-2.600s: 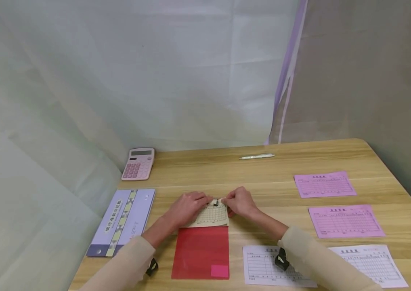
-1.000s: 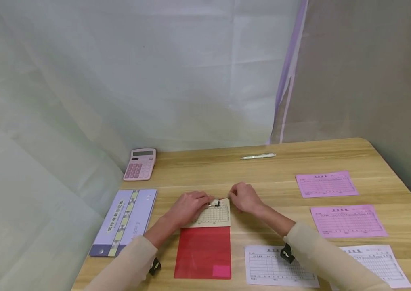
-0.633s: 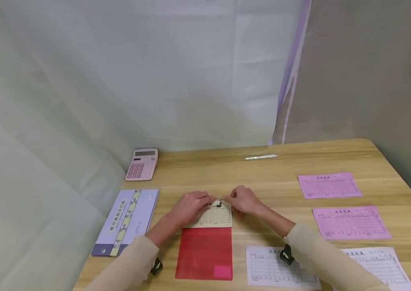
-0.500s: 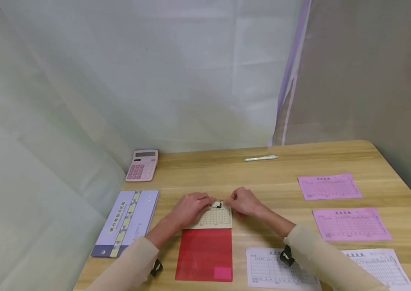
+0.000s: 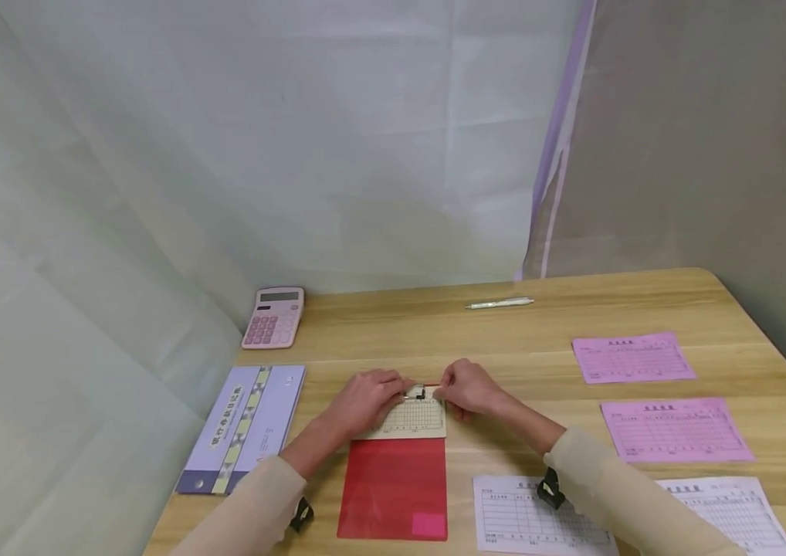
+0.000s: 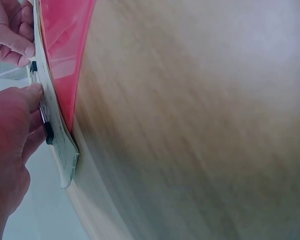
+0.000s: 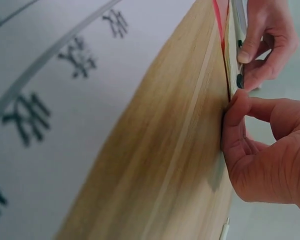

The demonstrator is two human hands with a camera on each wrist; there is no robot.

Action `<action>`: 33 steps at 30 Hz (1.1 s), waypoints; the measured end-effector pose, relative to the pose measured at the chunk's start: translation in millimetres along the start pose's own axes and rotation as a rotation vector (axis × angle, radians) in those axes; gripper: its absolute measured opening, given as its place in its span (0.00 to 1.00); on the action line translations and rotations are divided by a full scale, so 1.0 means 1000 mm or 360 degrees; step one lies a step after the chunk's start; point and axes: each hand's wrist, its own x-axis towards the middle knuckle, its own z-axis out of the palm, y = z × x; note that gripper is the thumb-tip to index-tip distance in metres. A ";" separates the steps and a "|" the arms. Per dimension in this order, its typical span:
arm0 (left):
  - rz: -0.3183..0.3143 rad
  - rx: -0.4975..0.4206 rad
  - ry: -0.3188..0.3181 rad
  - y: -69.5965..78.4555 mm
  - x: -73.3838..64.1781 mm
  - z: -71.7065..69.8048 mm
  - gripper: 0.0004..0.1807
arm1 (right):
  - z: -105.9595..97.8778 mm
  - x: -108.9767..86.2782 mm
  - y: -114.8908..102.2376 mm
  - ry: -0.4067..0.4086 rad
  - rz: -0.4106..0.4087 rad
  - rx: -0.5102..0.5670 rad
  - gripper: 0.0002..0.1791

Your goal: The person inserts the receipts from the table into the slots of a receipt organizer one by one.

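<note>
A red clipboard (image 5: pixel 393 490) lies at the middle front of the table, with a cream printed form (image 5: pixel 412 418) over its upper half. Across the top sits a metal clip (image 5: pixel 421 393) with black ends. My left hand (image 5: pixel 365 401) is at the clip's left end; the left wrist view shows its thumb (image 6: pixel 34 92) and fingers pinching the clip. My right hand (image 5: pixel 469 386) pinches the form's top right corner between thumb and bent index finger (image 7: pixel 235 112). Several layers of paper show at the form's edge (image 6: pixel 65 150); the clip's left part is hidden by my left hand.
To the left are a lilac account book (image 5: pixel 243 428) and a pink calculator (image 5: pixel 273 317). A pen (image 5: pixel 499 303) lies at the back. Pink forms (image 5: pixel 632 357) lie at the right, white forms (image 5: pixel 504 513) at the front right, partly under my right sleeve (image 5: pixel 615 486).
My right hand moved off the form's corner to the right, then came back to pinch it. My left hand stays at the clip. The whole view has shifted slightly.
</note>
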 end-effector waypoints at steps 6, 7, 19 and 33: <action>-0.0025 -0.0039 -0.0019 -0.001 0.001 -0.002 0.15 | -0.009 -0.002 0.002 -0.0119 0.0008 0.0387 0.11; -0.0037 -0.0043 -0.0031 -0.001 0.002 -0.003 0.15 | -0.012 -0.003 0.003 -0.0150 0.0009 0.0471 0.13; -0.0189 -0.0274 -0.0120 -0.007 0.004 -0.002 0.15 | -0.080 -0.037 0.008 -0.0184 -0.0232 0.0610 0.29; -0.0442 -0.0610 -0.0085 -0.013 0.001 0.000 0.17 | -0.153 -0.121 0.058 -0.0200 -0.0551 0.0152 0.36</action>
